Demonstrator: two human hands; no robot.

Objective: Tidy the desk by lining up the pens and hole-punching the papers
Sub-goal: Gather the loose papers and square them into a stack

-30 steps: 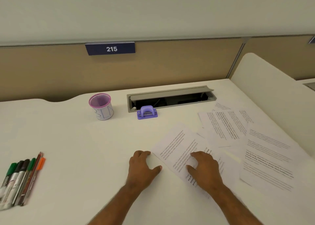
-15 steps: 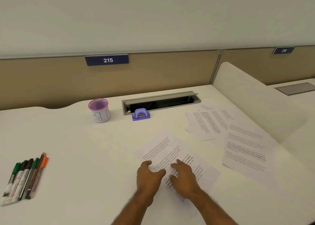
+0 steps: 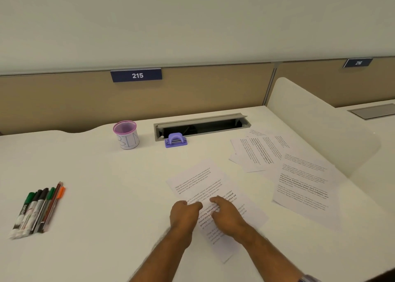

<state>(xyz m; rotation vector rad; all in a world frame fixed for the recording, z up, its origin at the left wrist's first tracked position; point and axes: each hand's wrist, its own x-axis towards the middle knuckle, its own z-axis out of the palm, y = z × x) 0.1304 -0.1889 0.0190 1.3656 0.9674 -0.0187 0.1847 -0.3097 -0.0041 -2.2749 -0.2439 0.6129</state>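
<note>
A white desk (image 3: 89, 170) is seen, on which pens (image 3: 38, 209), a cup (image 3: 126, 134), a hole punch (image 3: 176, 140) and printed papers (image 3: 299, 181) are laid.

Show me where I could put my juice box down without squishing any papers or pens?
The biggest bare patch is the middle of the desk, between the pens on the left, the pink cup at the back and the paper under both hands. Bare desk also lies in front of the pens. The right side is crowded with spread-out sheets.
</note>
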